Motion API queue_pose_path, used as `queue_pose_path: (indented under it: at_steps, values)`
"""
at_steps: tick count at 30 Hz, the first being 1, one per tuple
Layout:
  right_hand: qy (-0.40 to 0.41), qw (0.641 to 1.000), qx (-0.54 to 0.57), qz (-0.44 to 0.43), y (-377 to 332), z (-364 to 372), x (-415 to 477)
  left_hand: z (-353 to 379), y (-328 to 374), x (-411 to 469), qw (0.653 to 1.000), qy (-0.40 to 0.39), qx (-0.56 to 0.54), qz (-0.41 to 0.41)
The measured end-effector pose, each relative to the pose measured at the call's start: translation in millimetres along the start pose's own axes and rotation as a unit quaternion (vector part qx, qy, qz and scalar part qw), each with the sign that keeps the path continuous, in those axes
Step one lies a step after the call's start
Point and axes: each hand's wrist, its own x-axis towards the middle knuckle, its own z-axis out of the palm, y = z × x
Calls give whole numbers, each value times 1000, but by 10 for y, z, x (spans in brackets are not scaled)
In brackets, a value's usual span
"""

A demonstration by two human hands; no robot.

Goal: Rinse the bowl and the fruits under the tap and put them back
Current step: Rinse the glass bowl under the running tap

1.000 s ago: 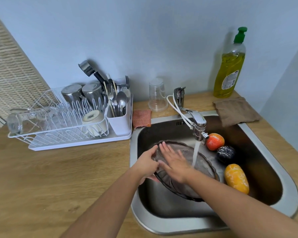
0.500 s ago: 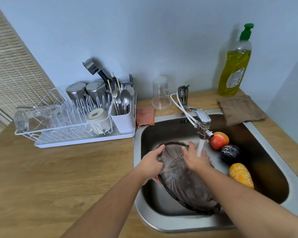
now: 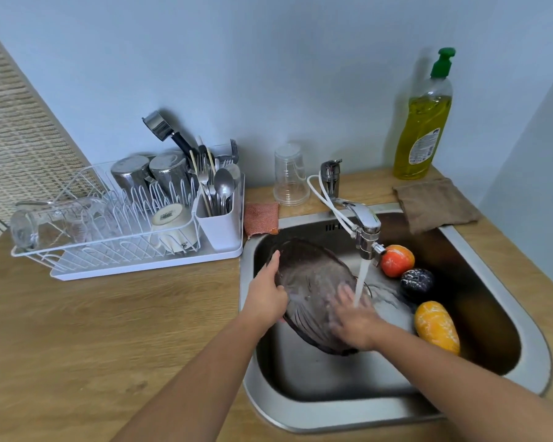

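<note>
A dark smoky glass bowl [image 3: 310, 282] is held tilted inside the steel sink [image 3: 505, 314], under the running tap [image 3: 364, 228]. My left hand [image 3: 265, 298] grips the bowl's left rim. My right hand [image 3: 353, 317] lies flat, fingers spread, on the bowl's inner surface right where the water stream lands; it is motion-blurred. Three fruits lie in the right half of the sink: an orange-red one [image 3: 398, 260], a dark purple one [image 3: 417, 283] and a yellow-orange one [image 3: 436, 327].
A white dish rack [image 3: 115, 247] with cups, glasses and a cutlery holder stands left of the sink on the wooden counter [image 3: 93, 330]. An orange sponge [image 3: 261, 218], an upturned clear cup [image 3: 289, 177], a soap bottle [image 3: 423, 122] and a brown cloth [image 3: 434, 204] line the back.
My right hand has slid from the bowl's upper rim down to its lower right inner side, under the stream. My left hand keeps its hold on the left rim.
</note>
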Motion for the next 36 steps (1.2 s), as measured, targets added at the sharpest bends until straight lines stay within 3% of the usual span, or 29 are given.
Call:
queue_pose_path:
  at_steps: [2, 4, 6, 8, 12, 15, 17, 20, 23, 27, 29, 31, 34, 36]
  values:
    - [-78, 983, 163, -23, -237, -5, -114, 62, -4, 50, 996, 23, 71, 56]
    - [-135, 914, 376, -69, -427, -82, -222, 117, 13, 82, 988, 36, 124, 86]
    - [-136, 864, 476, -92, -477, -208, -355, 129, 39, 116, 985, 48, 138, 93]
    - [-121, 888, 428, -116, -385, -246, -398, 96, 51, 166, 988, 60, 115, 85]
    - [-47, 990, 88, -103, 125, -113, -242, 29, 52, 186, 995, 55, 69, 55]
    - [60, 995, -80, -15, 427, -221, -52, 15, 8, 134, 1000, 10, 9, 18]
    - [113, 989, -89, 29, 448, -335, 70, 37, -12, 125, 999, -23, -42, -7]
    - [118, 991, 22, 56, 132, -377, 208, 120, 28, 136, 996, -26, -85, -14]
    - [34, 988, 152, -19, -310, -342, 186, 163, 116, 116, 997, -3, -78, 4]
    - [-90, 959, 206, -170, -279, -398, -150, 92, 59, 168, 997, 27, -76, 1]
    - [-112, 961, 173, -182, -73, -388, -278, 36, 48, 173, 997, 33, -67, -2]
    - [-106, 980, 87, -141, 155, -342, -287, -1, 41, 161, 998, 20, -64, -8]
    - [-23, 995, -83, -48, 458, -294, -82, 4, 22, 130, 996, -28, -79, -31]
    - [64, 993, -96, 14, 496, -311, 84, 37, 14, 104, 995, -48, -73, -37]
